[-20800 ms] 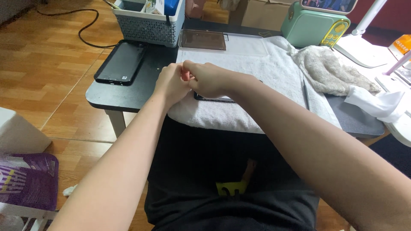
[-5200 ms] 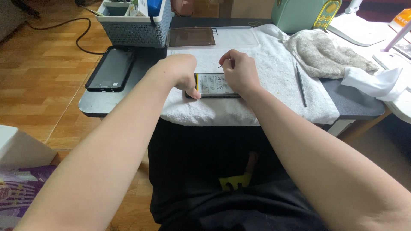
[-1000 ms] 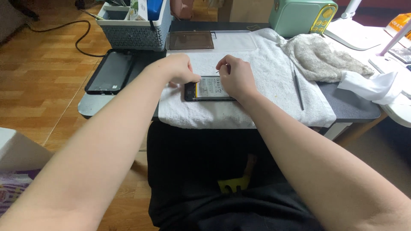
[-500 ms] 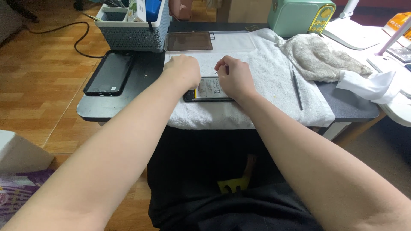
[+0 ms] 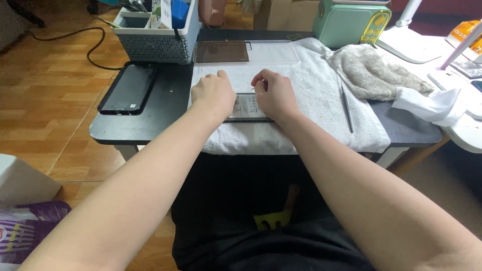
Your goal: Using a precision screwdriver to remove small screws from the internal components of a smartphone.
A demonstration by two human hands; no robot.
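Observation:
An opened phone [image 5: 247,107] with a grey battery showing lies on a white towel [image 5: 311,100] at the near side of a dark table [image 5: 165,108]. My left hand [image 5: 213,94] rests on the phone's left end, fingers curled over it. My right hand [image 5: 273,95] sits on the right end and pinches a thin, small tool at its fingertips, just above the phone's top edge. Most of the phone is hidden under both hands.
A black phone [image 5: 128,89] lies flat at the table's left. Behind it stands a grey basket [image 5: 155,40]; a brown tinted tray [image 5: 221,51] sits beside it. Thin tweezers [image 5: 346,108], a grey rag [image 5: 374,70], a green box [image 5: 351,22] and white cloth [image 5: 427,104] are at the right.
Both hands stay on the opened phone with only small shifts. The view has dipped slightly, so the table sits a little lower in the picture.

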